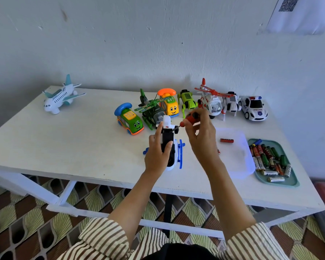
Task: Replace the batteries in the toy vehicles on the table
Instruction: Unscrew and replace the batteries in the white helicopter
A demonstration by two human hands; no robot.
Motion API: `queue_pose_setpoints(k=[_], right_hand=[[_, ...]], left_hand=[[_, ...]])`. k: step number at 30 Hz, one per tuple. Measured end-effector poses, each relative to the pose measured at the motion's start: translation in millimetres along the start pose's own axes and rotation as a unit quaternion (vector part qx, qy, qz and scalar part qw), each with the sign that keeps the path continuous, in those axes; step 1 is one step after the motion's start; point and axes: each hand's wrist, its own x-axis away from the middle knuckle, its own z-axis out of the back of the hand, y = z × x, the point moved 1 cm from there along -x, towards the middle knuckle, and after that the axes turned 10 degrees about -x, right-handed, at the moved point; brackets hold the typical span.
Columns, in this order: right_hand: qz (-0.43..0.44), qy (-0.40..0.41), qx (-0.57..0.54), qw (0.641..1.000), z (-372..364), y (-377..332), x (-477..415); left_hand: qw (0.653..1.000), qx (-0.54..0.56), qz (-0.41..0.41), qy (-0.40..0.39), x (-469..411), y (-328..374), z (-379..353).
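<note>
Head view: left hand (158, 149) grips one upturned blue-and-white toy helicopter (174, 156) at the white table's (64, 143) front middle. Right hand (201, 136) pinches one red screwdriver (190, 118), its tip at the helicopter's underside. Eight other toys (152, 111) stand behind.

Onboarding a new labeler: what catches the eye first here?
Centre: the left hand holds a blue-white helicopter while the right hand sets a red screwdriver to it. Behind, a row of bright toys lines the table's far edge; a tray of batteries sits far right.
</note>
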Motion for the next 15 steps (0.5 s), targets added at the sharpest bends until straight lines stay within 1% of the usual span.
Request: queue_pose_setpoints(k=[2,4,5,7,8,9,10,12,13,15], right_hand=[[0.016,-0.049,0.058,0.997,9,-14,-11],[0.005,-0.114,0.137,0.984,13,-27,-21],[0.000,-0.139,0.201,0.970,14,-33,-24],[-0.006,-0.152,0.352,0.924,12,-39,-26],[-0.019,-0.151,0.409,0.900,10,-41,-26],[-0.037,-0.156,0.437,0.885,10,-42,-25],[-0.050,-0.164,0.441,0.881,9,-43,-25],[-0.073,-0.188,0.396,0.896,10,-41,-24],[-0.059,-0.211,0.384,0.897,9,-41,-22],[-0.008,-0.246,0.401,0.882,10,-40,-19]], left_hand=[[1.000,-0.009,-0.002,-0.001,1,2,1],[1.000,-0.017,-0.002,0.001,2,5,1],[1.000,-0.018,-0.002,0.002,2,6,1],[1.000,-0.017,-0.006,0.005,3,7,0],[1.000,-0.015,-0.008,0.007,3,7,0],[1.000,-0.011,-0.008,0.008,3,6,0],[1.000,-0.009,-0.008,0.007,3,6,-1],[1.000,-0.011,-0.010,0.005,2,6,-1],[1.000,-0.013,-0.011,0.006,2,6,-1],[1.000,-0.015,-0.010,0.006,2,6,-1]])
